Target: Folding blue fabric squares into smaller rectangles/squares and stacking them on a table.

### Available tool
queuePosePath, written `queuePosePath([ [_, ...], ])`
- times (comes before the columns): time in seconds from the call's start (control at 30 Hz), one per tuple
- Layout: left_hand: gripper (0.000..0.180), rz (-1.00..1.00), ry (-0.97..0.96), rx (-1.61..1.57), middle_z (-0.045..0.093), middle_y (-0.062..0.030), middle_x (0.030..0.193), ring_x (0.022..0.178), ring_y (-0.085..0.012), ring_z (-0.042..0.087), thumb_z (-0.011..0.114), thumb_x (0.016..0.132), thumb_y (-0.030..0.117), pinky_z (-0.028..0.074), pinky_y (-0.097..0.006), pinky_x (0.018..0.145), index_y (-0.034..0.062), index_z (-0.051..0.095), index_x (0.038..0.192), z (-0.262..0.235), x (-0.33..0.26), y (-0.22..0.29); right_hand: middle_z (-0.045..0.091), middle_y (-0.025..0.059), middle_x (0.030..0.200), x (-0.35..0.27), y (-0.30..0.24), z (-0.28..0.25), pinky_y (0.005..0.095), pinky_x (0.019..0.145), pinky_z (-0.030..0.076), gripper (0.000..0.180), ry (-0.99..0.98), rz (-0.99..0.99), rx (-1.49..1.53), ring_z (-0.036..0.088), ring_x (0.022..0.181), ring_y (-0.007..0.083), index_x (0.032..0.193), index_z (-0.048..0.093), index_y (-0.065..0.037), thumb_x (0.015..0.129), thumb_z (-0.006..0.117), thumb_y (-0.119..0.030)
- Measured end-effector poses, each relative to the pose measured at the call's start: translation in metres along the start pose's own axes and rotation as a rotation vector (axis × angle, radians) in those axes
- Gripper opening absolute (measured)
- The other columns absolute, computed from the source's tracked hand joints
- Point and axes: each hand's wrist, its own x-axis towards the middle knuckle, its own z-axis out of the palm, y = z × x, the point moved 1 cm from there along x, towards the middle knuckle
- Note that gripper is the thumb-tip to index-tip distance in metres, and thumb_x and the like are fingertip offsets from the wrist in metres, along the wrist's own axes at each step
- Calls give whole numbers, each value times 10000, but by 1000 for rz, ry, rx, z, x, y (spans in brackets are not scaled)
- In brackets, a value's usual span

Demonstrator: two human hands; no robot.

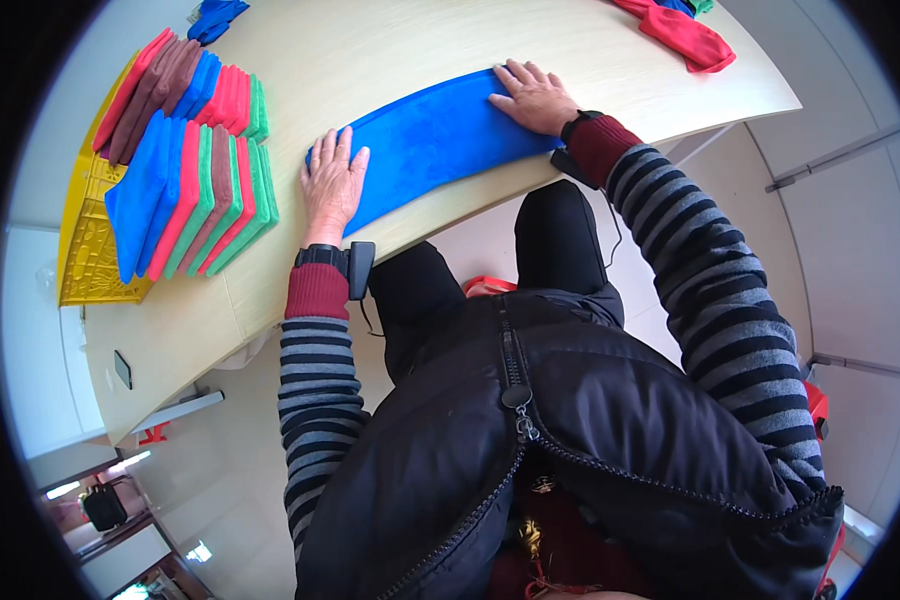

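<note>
A blue cloth towel (440, 145), folded into a long strip, lies flat on the pale wooden table (370, 50) in front of me. My left hand (333, 185) rests flat on its left end, fingers stretched out. At the other end my right hand (536, 97) lies palm down over the far right corner, its fingers spread. Neither hand grips the cloth. Both wrists carry a black strap with a small device.
Folded blue, red, green and brown cloths (200, 200) stand in rows by a yellow plastic basket (85, 230) at the left. A crumpled blue cloth (215, 18) lies far left, a red cloth (685, 38) far right. A phone-like dark slab (122, 370) lies near the table's left edge.
</note>
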Motion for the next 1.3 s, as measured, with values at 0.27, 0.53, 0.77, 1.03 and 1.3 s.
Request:
queuePosePath([
  [0.27, 621, 79, 113, 85, 353, -104, 1583, 1496, -283, 246, 381, 1023, 523, 176, -565, 1194, 154, 387, 1523, -10, -24, 37, 303, 133, 1604, -31, -13, 2, 576, 1194, 204, 617, 343, -6, -152, 250, 1492, 352, 1541, 330, -138, 1039, 374, -493],
  [0.53, 564, 217, 59, 30, 335, -92, 1598, 1491, -284, 260, 377, 1040, 436, 173, -549, 1197, 143, 390, 1521, -1, -40, 85, 339, 117, 1591, -70, -98, 17, 527, 1216, 166, 579, 278, -118, 96, 257, 1493, 325, 1517, 392, -134, 1036, 412, -456],
  [0.77, 587, 72, 34, 94, 255, -57, 1637, 1513, -260, 211, 304, 1056, 454, 167, -527, 1201, 178, 283, 1573, -3, -57, 19, 309, 101, 1609, -77, -24, 29, 502, 1227, 146, 585, 340, -7, 2, 210, 1512, 314, 1553, 331, -172, 1052, 354, -472],
  [1.03, 545, -131, 76, 11, 370, -123, 1562, 1445, -323, 336, 365, 1045, 412, 208, -565, 1175, 116, 397, 1502, -14, -83, -18, 448, 134, 1504, -107, 69, 27, 476, 1190, 252, 518, 459, 203, 27, 370, 1424, 328, 1480, 429, -132, 1027, 453, -381],
  [1.3, 439, 56, 213, -249, 509, -174, 1426, 1295, -359, 501, 588, 978, 248, 396, -456, 1082, 52, 540, 1367, -34, -123, -2, 686, 135, 1190, -151, 46, 6, 431, 1032, 456, 285, 632, -13, 338, 607, 1176, 321, 1177, 673, -47, 917, 667, -165],
])
